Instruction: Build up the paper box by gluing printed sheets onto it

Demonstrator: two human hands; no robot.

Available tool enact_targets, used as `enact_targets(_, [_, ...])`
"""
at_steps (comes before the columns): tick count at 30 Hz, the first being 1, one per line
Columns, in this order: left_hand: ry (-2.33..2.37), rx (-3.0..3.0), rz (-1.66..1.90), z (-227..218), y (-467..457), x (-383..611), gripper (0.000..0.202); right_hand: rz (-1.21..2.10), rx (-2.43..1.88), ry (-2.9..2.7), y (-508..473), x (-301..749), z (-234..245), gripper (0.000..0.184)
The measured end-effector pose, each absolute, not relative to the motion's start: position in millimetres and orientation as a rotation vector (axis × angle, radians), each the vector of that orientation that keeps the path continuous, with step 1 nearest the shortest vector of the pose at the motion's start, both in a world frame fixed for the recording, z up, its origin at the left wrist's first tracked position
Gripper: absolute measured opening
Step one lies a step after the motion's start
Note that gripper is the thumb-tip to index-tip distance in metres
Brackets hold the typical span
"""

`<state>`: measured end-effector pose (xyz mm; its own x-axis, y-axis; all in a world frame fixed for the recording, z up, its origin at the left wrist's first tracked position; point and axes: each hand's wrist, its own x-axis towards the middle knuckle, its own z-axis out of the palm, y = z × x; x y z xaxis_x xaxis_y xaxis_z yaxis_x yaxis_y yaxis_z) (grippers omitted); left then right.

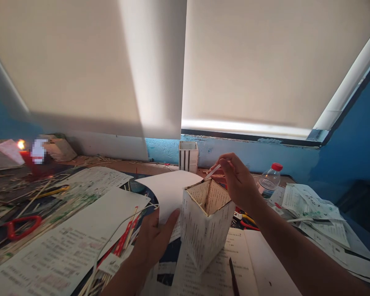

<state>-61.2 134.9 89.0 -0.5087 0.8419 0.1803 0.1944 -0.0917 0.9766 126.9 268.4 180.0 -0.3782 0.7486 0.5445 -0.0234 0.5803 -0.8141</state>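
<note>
In the middle stands a tall, open-topped square box (205, 230) covered in printed paper, with a brownish rim. My left hand (156, 234) is to the left of it, thumb and fingers closed on a curved white sheet of paper (174, 187) that reaches behind the box. Above the box's right corner, my right hand (237, 176) pinches a slim white stick (212, 172). The stick slants down to a dark tip close to the far rim; I cannot tell whether it touches. Under the box lies an open printed book (234, 255).
A lit red candle (31, 162) burns at the far left, near papers. Red-handled scissors (24, 227) lie left. A smaller striped box (188, 157) stands behind. To the right are a water bottle (269, 181) and stacked papers (316, 207). A dark pen-like tool (233, 275) lies in front.
</note>
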Motion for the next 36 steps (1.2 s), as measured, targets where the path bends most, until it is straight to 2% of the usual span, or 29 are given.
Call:
enact_targets(7, [1.714,1.092,1.662,91.3,133.6,-57.6,0.044,0.845,-0.627,-1.767,271.1,127.5,174.9,0.031])
enact_targets(15, [1.74,1.104,1.66,91.8,134.0,-58.4,0.045,0.721,-0.642,-1.78,265.7,128.1,176.6,0.028])
enact_targets(29, [1.671,1.147,1.658,85.1,135.7,-62.0,0.043,0.794,-0.464,-1.842,260.9,124.3,178.6,0.025])
enact_targets(36, [1.65,1.154,1.662,84.0,134.8,-60.6,0.043,0.564,-0.558,-1.835,259.8,124.1,176.8,0.019])
